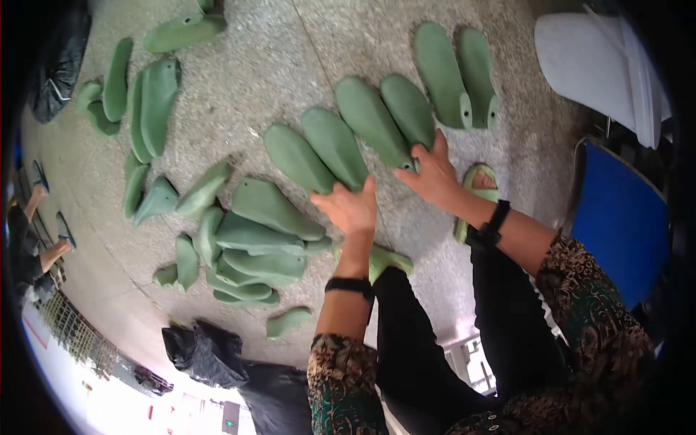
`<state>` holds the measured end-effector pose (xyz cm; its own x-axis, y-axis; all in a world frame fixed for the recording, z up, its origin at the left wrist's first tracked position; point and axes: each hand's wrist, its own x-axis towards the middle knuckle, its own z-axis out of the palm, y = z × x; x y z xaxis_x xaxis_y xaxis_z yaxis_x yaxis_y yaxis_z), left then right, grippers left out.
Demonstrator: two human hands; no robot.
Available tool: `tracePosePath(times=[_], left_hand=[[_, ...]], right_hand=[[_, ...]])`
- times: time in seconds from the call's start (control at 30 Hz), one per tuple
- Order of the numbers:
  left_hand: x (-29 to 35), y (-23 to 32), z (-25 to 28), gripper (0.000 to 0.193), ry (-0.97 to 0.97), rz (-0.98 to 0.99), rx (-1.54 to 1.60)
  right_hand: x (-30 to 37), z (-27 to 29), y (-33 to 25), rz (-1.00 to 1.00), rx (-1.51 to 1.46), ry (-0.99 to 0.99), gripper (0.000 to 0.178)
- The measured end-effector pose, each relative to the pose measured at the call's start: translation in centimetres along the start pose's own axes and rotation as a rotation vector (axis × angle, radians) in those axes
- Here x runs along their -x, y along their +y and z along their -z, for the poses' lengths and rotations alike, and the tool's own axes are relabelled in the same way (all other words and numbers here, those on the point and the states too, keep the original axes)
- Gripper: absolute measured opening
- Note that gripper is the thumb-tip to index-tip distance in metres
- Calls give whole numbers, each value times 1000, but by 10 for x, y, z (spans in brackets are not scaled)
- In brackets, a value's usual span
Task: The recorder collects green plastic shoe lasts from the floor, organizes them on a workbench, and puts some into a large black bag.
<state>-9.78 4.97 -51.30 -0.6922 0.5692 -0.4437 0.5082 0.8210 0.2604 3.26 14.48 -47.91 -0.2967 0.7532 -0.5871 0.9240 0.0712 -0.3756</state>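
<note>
Green shoe lasts lie on the speckled floor, soles up, in side-by-side pairs. My left hand spans the near ends of one pair, a left last and a right last, with thumb and fingers closed round them. With my right hand I grip the near ends of the adjoining pair, a longer-looking last and its mate; the fingertips are partly hidden. Farther right, an untouched pair has a left last and a right last, holes showing at their near ends.
A loose heap of shoe lasts lies left of my left hand, and more lasts are scattered farther left. Black bags sit at lower left. A blue panel and white chair stand at right. Another person's feet show far left.
</note>
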Motion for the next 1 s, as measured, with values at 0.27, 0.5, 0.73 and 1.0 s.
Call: tracePosePath(times=[0.27,0.5,0.73,1.0], left_hand=[[-10,-1,24,61,-204,230,-21],[35,-27,104,59,-443,233,-55],[147,-72,205,66,-654,182,-136],[264,-172,302,76,-662,339,-105]], right_hand=[[-13,-9,-3,-107,167,-92,49],[16,59,-1,-129,138,-285,53],[108,157,11,-199,56,-310,55],[223,296,-55,-117,190,-311,58]])
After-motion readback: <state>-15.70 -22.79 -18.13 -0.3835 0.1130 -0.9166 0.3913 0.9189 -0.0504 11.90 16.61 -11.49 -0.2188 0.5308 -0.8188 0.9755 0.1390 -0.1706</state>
